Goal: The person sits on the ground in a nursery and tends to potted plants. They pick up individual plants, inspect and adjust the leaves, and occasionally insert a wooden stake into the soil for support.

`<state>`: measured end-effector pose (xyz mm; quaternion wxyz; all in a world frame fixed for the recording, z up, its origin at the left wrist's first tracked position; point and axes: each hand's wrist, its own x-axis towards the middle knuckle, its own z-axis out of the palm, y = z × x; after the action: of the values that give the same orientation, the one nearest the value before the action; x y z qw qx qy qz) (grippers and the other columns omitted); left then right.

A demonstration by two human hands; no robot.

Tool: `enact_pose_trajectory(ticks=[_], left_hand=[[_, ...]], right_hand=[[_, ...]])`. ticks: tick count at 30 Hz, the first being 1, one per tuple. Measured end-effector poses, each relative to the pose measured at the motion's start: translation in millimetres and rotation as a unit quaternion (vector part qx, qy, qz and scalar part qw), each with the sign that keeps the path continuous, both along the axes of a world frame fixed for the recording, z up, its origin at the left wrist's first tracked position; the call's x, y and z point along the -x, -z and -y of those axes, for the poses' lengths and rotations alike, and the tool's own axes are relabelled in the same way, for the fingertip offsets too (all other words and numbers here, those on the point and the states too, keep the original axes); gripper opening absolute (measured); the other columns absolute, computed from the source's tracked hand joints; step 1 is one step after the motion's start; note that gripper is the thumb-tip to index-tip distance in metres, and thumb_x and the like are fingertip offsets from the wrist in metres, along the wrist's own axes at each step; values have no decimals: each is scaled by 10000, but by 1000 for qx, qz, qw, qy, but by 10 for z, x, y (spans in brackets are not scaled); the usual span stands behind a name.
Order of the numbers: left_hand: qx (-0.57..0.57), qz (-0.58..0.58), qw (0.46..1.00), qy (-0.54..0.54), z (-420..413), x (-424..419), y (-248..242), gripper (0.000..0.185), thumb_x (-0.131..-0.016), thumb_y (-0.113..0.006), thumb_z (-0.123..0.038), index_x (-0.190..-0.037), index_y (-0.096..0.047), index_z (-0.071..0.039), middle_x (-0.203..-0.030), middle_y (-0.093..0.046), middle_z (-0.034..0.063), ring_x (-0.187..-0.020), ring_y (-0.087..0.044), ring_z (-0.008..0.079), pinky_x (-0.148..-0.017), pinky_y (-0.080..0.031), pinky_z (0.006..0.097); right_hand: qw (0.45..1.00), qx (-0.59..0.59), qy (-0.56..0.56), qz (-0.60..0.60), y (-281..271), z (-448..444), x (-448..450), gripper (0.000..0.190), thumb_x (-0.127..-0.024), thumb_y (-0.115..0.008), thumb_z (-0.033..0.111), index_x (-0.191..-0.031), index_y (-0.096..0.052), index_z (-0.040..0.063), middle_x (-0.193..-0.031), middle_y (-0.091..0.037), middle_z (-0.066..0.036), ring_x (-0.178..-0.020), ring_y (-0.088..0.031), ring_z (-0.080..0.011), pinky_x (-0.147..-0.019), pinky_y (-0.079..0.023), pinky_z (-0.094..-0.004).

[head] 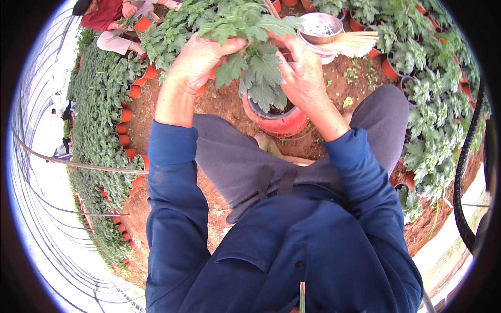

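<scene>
A leafy green plant point(266, 74), which looks like a chrysanthemum, grows from a red plastic pot point(280, 124) between my knees. At the plant's left side is my left hand point(207, 56), its thumb and fingers closed on the upper foliage. My right hand point(303, 64) is at the right side of the same plant, fingers bent among the leaves; its fingertips are partly hidden, so I cannot tell whether they grip. Just beyond my right hand, a metal bowl point(321, 28) with small pale pieces rests on a container, beside a fanned bundle of thin light wooden sticks point(354, 44).
Rows of potted plants point(101, 129) in orange pots stand on the left, and more potted plants point(426, 113) line the right. A co-worker point(117, 19) sits at the upper left with an orange pot. Reddish soil point(211, 105) with leaf scraps lies between the rows.
</scene>
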<state>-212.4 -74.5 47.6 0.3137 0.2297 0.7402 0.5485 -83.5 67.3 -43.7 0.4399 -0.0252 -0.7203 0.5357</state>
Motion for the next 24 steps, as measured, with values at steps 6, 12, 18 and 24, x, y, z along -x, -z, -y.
enact_pose_trajectory(ticks=[6, 12, 18, 24], left_hand=[[-63, -65, 992, -90, -150, -375, -15, 345, -852, -713, -55, -1184, -639, 1, -1061, -705, 68, -904, -650, 137, -841, -529, 283], [-228, -86, 969, -47, -99, -498, 170, 343, -882, -719, -46, -1204, -618, 11, -1096, -695, 55, -964, -642, 119, -866, -522, 277], [-174, -103, 976, -79, -92, -448, 208, 261, -882, -735, -39, -1131, -675, 8, -1069, -707, 51, -930, -650, 115, -849, -532, 281], [-200, -78, 975, -63, -138, -428, 211, 292, -872, -747, -39, -1148, -667, 13, -1089, -705, 61, -923, -656, 124, -832, -543, 288]], right_hand=[[999, -37, 17, 36, -14, -94, 63, 295, -857, -658, 29, -1152, -667, 9, -873, -700, -176, -789, -676, -366, -717, -534, -417], [993, 65, -35, 88, -34, -8, 53, 333, -828, -665, 55, -1160, -674, 27, -916, -723, -173, -838, -712, -330, -740, -550, -387], [992, 58, -36, 108, 4, 12, 64, 308, -874, -660, 5, -1182, -650, -1, -989, -716, -103, -867, -696, -198, -765, -556, -318], [984, 137, -29, 107, -56, 99, 13, 212, -899, -675, -20, -1110, -665, -5, -997, -717, -60, -879, -686, -118, -788, -550, -267]])
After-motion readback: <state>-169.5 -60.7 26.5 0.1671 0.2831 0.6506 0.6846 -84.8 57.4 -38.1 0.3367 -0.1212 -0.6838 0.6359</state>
